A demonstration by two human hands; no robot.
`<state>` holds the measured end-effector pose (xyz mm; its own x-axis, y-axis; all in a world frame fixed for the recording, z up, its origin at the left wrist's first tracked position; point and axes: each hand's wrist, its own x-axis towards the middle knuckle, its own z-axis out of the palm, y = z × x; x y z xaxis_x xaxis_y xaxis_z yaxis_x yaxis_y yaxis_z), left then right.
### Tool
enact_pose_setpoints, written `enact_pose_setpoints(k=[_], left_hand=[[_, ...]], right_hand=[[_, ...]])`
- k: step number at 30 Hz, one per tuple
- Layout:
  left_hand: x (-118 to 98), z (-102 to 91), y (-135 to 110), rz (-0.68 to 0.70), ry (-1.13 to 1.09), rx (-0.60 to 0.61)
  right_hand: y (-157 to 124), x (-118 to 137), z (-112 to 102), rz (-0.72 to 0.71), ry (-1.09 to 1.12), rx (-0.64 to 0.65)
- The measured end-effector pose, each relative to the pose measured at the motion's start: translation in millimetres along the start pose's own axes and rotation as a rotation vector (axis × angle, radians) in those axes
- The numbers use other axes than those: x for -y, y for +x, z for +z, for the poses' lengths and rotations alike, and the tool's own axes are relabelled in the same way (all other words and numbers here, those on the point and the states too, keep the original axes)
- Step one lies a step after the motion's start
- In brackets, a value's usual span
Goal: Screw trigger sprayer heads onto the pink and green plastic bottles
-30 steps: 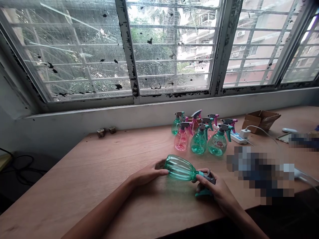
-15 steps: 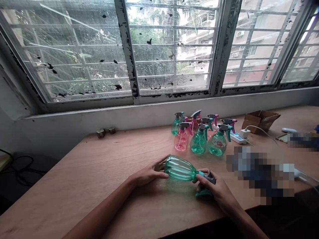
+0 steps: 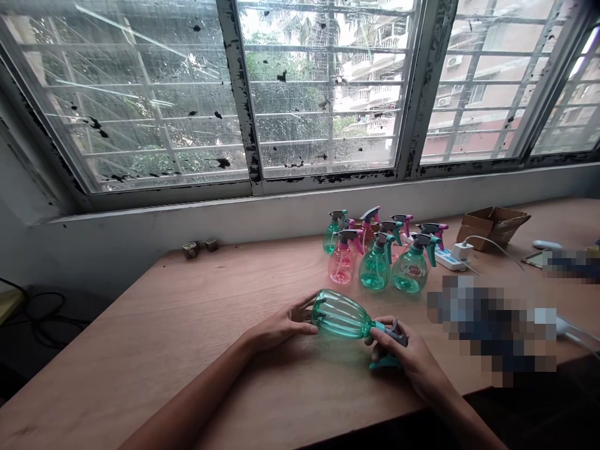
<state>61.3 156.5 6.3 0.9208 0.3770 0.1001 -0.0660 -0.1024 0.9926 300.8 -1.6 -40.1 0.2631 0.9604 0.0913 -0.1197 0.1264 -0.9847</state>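
Observation:
A clear green spray bottle [image 3: 341, 315] with ribbed sides lies on its side between my hands, just above the wooden table. Its base points left and its grey and teal spray head [image 3: 396, 334] points right. My left hand [image 3: 285, 322] is at the base, thumb in front and fingers behind, partly hidden by the bottle. My right hand [image 3: 405, 350] is closed around the neck and spray head, covering part of it. The teal trigger [image 3: 385, 362] shows below the right fingers. Behind the bottle stand several upright green and pink spray bottles, including a pink one [image 3: 342, 265].
A white power strip [image 3: 450, 257] with a plugged-in charger [image 3: 462, 250] lies right of the standing bottles. Beyond it is an open cardboard box [image 3: 493, 226]. Two small brown blocks [image 3: 190, 250] sit near the wall. A blurred-out patch covers the right side of the table [image 3: 225, 275].
The base end of the green spray bottle has risen very slightly. Both hands keep their places on it.

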Motion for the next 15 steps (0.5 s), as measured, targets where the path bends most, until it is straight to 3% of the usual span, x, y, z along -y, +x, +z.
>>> enact_pose_setpoints(k=[8, 12, 15], left_hand=[[-3.5, -2.5, -3.1, 0.010, 0.118, -0.021], [6.5, 2.8, -1.5, 0.031, 0.145, -0.030], [14.6, 7.4, -1.3, 0.078, 0.220, -0.108]], right_hand=[[-0.5, -0.5, 0.4, 0.005, -0.002, -0.005], [0.9, -0.3, -3.5, 0.085, 0.037, -0.023], [2.0, 2.0, -5.0, 0.122, 0.036, -0.052]])
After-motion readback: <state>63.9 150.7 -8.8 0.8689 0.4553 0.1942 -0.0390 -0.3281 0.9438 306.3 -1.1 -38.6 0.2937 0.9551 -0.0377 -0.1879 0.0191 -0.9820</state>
